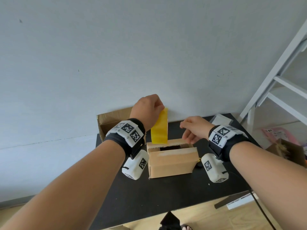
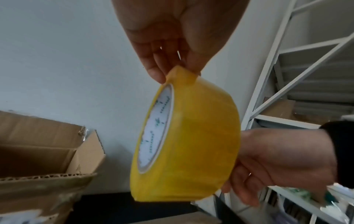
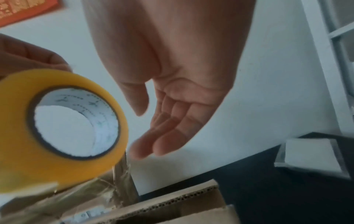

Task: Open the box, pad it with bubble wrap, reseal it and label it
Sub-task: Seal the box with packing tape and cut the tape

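Now you are at the resealing step, by the look of it: your left hand (image 1: 147, 108) pinches the yellow tape roll (image 1: 159, 128) by its top edge, fingers (image 2: 155, 71) clamped on the rim, so the roll hangs below them, just above the far edge of the box (image 1: 171, 161). Your right hand (image 1: 194, 128) hovers just beside the roll with its fingers (image 3: 168, 136) apart and relaxed, holding nothing. The box sits on the desk (image 1: 166, 196) beneath both hands, its flaps not fully closed and a dark gap showing between them. Find the loose end of the tape with your right fingertips first. Press the flaps flat together before you stick anything down. Then anchor the end past the far edge and pull the roll toward you along the seam, keeping it taut.
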`<state>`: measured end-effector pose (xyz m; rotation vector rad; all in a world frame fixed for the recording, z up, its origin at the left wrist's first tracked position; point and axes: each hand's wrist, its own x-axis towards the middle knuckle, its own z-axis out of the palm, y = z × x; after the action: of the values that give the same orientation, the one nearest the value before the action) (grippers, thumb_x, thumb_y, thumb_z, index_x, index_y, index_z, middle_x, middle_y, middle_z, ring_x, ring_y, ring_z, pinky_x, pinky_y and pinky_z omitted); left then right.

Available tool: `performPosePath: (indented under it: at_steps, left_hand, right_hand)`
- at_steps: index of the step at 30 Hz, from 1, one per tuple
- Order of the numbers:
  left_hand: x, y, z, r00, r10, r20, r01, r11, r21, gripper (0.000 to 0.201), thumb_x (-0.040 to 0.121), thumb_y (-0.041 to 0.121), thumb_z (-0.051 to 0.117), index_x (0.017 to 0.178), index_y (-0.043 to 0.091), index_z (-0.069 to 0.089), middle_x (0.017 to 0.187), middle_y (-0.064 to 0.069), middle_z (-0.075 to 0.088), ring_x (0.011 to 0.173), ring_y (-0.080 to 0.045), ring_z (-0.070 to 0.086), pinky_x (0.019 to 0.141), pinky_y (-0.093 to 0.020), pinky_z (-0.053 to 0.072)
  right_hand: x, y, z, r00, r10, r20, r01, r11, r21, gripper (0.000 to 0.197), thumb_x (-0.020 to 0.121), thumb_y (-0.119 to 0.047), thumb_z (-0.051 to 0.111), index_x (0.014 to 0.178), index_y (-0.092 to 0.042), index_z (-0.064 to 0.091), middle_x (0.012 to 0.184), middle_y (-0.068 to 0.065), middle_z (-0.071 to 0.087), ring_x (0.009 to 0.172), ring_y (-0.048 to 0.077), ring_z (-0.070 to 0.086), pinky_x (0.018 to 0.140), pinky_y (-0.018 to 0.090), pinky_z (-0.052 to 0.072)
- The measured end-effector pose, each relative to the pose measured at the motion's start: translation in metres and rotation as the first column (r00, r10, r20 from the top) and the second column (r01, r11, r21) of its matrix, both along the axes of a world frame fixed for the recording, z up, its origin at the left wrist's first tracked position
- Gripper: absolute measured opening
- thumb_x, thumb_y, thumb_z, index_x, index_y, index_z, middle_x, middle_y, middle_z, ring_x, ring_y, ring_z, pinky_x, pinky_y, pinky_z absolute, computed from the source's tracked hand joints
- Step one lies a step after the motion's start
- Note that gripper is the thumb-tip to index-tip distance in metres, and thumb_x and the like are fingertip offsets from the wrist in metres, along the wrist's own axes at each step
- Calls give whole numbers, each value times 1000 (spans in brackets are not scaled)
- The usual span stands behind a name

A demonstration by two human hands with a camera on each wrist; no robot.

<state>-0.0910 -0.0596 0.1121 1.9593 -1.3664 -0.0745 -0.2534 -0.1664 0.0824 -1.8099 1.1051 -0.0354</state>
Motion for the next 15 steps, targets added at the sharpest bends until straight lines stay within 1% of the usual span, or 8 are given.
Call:
performPosePath:
  at_steps: [3, 5, 7, 10, 12, 13, 14, 15]
  left_hand:
    - [5, -5, 2, 986, 167, -11, -168, 986, -9, 16, 95, 26, 51, 97, 13, 61, 91, 2, 61, 85, -17, 54, 75, -30, 45]
    - [6, -10, 1, 954, 265, -139, -263, 964, 37, 18, 96, 27, 51, 98, 12, 60, 90, 2, 58, 84, -19, 53, 74, -29, 43]
    - [7, -15, -5, 879, 323, -351, -317, 945, 74, 18, 95, 27, 50, 93, 12, 60, 90, -2, 60, 88, -24, 60, 82, -34, 50]
    - [4, -12, -9, 700, 302, -647, -289, 948, 130, 20, 96, 32, 51, 91, 15, 61, 91, -2, 64, 98, -29, 65, 90, -37, 53]
    - [-8, -2, -12, 734, 398, -550, -236, 909, 343, 30, 99, 35, 45, 111, 11, 60, 106, -3, 66, 106, -25, 63, 92, -31, 49]
    - [-11, 2, -16, 685, 404, -606, -212, 907, 364, 30, 100, 29, 43, 117, 8, 58, 110, -6, 66, 106, -25, 63, 89, -30, 50]
    - [-15, 2, -19, 492, 369, -788, -172, 929, 328, 29, 100, 20, 44, 121, 4, 56, 109, -10, 66, 102, -26, 64, 81, -29, 53]
    - [-16, 4, -27, 414, 311, -856, -142, 950, 277, 29, 98, 10, 47, 123, -3, 54, 103, -12, 67, 92, -25, 66, 70, -26, 54]
  right_hand:
    - [-8, -4, -5, 980, 137, -143, -169, 955, -245, 56, 83, -12, 67, 132, -21, 43, 115, 3, 63, 87, 17, 67, 80, 38, 58]
    - [-9, 2, -9, 943, 249, -220, -316, 876, -364, 100, 71, -26, 81, 148, -32, 18, 141, -3, 43, 115, 16, 56, 94, 37, 50]
    - [-8, 10, -12, 952, 286, -110, -305, 848, -434, 119, 62, -38, 86, 150, -38, 6, 149, -4, 32, 129, 16, 44, 103, 40, 43]
    - [-9, 12, -18, 967, 123, 225, -23, 915, -402, 89, 65, -34, 85, 138, -33, 34, 130, -5, 53, 116, 13, 54, 95, 36, 48]
    - [-12, 6, -18, 940, -18, 341, 135, 937, -323, 53, 73, -28, 77, 117, -28, 49, 106, -6, 64, 100, 13, 62, 82, 31, 51]
    - [-14, 2, -16, 937, -46, 346, 155, 943, -295, 41, 75, -27, 74, 108, -27, 51, 99, -6, 65, 94, 13, 63, 78, 30, 52]
    - [-16, -3, -14, 945, -42, 324, 141, 947, -289, 33, 76, -25, 71, 102, -27, 52, 95, -6, 65, 90, 13, 64, 74, 29, 52]
    - [-19, -7, -12, 959, -12, 283, 103, 946, -308, 28, 76, -23, 69, 98, -25, 52, 91, -7, 64, 88, 13, 64, 70, 26, 51]
